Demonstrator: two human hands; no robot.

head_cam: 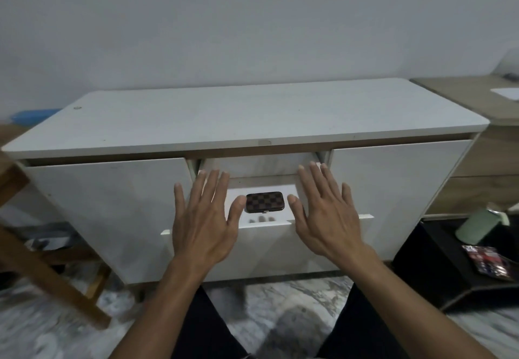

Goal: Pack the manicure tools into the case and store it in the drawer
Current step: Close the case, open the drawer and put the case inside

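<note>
Closed checkered case (pixel 264 202) lies in open drawer (pixel 264 225), frame centre; left hand (pixel 202 219) and right hand (pixel 327 214) flank it, fingers spread, empty.

The drawer (pixel 264 219)'s left and right sides are covered by the left hand (pixel 203 222) and the right hand (pixel 327 218). The checkered case (pixel 264 202)'s contents cannot be seen, as it is closed. At the right edge, a green cup (pixel 477 222) and a printed packet (pixel 488 264) are blurred. At the left edge, a wooden frame (pixel 42 268) is cut off.
</note>
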